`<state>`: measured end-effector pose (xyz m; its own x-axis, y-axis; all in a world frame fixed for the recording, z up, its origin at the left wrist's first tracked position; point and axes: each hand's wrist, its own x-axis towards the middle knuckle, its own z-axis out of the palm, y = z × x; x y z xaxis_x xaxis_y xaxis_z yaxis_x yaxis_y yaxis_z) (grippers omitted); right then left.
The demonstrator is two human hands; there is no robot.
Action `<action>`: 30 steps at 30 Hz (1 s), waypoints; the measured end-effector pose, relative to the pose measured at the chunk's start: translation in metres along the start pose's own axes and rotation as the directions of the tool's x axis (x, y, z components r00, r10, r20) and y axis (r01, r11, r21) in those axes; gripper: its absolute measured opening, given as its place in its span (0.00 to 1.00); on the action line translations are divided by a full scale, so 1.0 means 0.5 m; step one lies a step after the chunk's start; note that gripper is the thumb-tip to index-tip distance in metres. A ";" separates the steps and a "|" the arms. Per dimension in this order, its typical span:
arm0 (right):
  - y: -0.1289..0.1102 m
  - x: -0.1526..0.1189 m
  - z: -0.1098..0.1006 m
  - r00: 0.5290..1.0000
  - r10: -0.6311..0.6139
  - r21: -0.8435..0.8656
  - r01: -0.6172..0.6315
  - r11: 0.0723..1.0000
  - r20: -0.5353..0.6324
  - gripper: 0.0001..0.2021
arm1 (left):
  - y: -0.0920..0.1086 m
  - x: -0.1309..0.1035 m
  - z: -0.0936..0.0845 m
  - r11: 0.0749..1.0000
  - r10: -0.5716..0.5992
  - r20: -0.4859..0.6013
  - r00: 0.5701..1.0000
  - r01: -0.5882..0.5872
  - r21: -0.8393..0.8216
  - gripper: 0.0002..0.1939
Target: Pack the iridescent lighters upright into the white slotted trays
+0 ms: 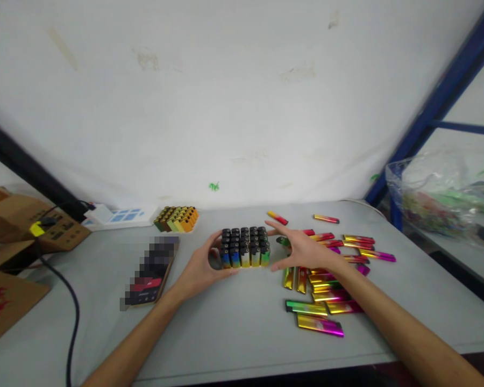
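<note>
Toward the front of the bench (226,333), on the right, loose lighters (320,325) lie, some beneath the right forearm (381,301). Farther in, right of a phone (157,274), a tray (248,267) of upright lighters (245,251) sits mid-bench, the left hand (201,269) clasping its left end with thumb in front and fingers behind, the right hand (306,248) spread wide at its right end, contact unclear. At the back, near the wall (242,107), are a power strip (131,217) and a lighter block (178,219).

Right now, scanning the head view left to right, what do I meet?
Cardboard boxes → phone → left hand → block of black-topped lighters → right hand → plastic bag.
</note>
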<state>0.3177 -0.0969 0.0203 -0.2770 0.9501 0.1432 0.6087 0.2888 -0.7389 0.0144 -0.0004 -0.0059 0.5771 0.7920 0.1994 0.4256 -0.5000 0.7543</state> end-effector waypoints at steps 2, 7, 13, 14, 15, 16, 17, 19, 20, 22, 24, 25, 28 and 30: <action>0.004 0.007 0.020 1.000 -0.029 -0.074 0.028 0.997 -0.013 0.60 | -0.002 0.000 0.003 1.000 0.009 -0.007 1.000 -0.009 -0.015 0.51; 0.008 0.018 0.050 0.998 -0.027 -0.152 0.019 0.988 -0.048 0.58 | -0.005 0.001 0.005 0.999 0.021 -0.019 1.000 -0.021 -0.025 0.52; 0.004 0.016 0.031 0.993 -0.060 -0.145 0.044 0.988 -0.105 0.56 | 0.001 0.001 0.002 0.998 0.030 -0.050 0.998 -0.033 -0.060 0.53; 0.000 0.017 0.025 0.991 -0.067 -0.144 0.051 0.988 -0.112 0.56 | 0.003 0.002 0.000 0.997 0.037 -0.059 0.998 -0.041 -0.066 0.53; -0.004 0.019 0.020 0.990 -0.078 -0.142 0.061 0.988 -0.115 0.55 | 0.006 0.005 -0.003 0.996 0.045 -0.067 0.997 -0.050 -0.073 0.53; -0.009 0.023 0.013 0.989 -0.090 -0.142 0.073 0.987 -0.116 0.55 | 0.010 0.009 -0.006 0.995 0.056 -0.074 0.996 -0.062 -0.079 0.53; -0.015 0.030 0.006 0.988 -0.101 -0.145 0.083 0.986 -0.117 0.55 | 0.013 0.015 -0.011 0.994 0.067 -0.081 0.994 -0.073 -0.084 0.53; -0.023 0.049 -0.009 0.984 -0.130 -0.159 0.110 0.981 -0.118 0.54 | 0.019 0.035 -0.023 0.993 0.085 -0.098 0.992 -0.093 -0.078 0.53; -0.024 0.062 -0.017 0.983 -0.146 -0.168 0.125 0.978 -0.116 0.54 | 0.021 0.048 -0.030 0.994 0.092 -0.096 0.991 -0.098 -0.058 0.52; -0.019 0.093 -0.030 0.981 -0.161 -0.184 0.140 0.973 -0.104 0.53 | 0.018 0.081 -0.041 0.995 0.099 -0.086 0.991 -0.098 0.013 0.52; -0.004 0.127 -0.037 0.988 -0.126 -0.197 0.106 0.975 -0.087 0.52 | 0.007 0.115 -0.045 0.993 0.081 -0.071 0.994 -0.075 0.088 0.53; 0.008 0.143 -0.038 0.992 -0.096 -0.205 0.078 0.976 -0.080 0.51 | -0.001 0.130 -0.045 0.992 0.062 -0.056 0.996 -0.055 0.116 0.54; 0.046 0.181 -0.032 0.998 -0.047 -0.222 0.036 0.974 -0.042 0.51 | -0.024 0.166 -0.038 0.983 0.039 -0.031 0.999 -0.033 0.178 0.54; 0.069 0.197 -0.026 0.999 -0.040 -0.228 0.033 0.973 -0.027 0.52 | -0.035 0.181 -0.032 0.980 0.025 -0.002 1.000 -0.025 0.199 0.54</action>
<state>0.3210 0.0083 0.0175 -0.2812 0.9406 0.1904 0.7530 0.3393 -0.5638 0.0479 0.0858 0.0089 0.5861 0.7798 0.2200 0.5413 -0.5789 0.6098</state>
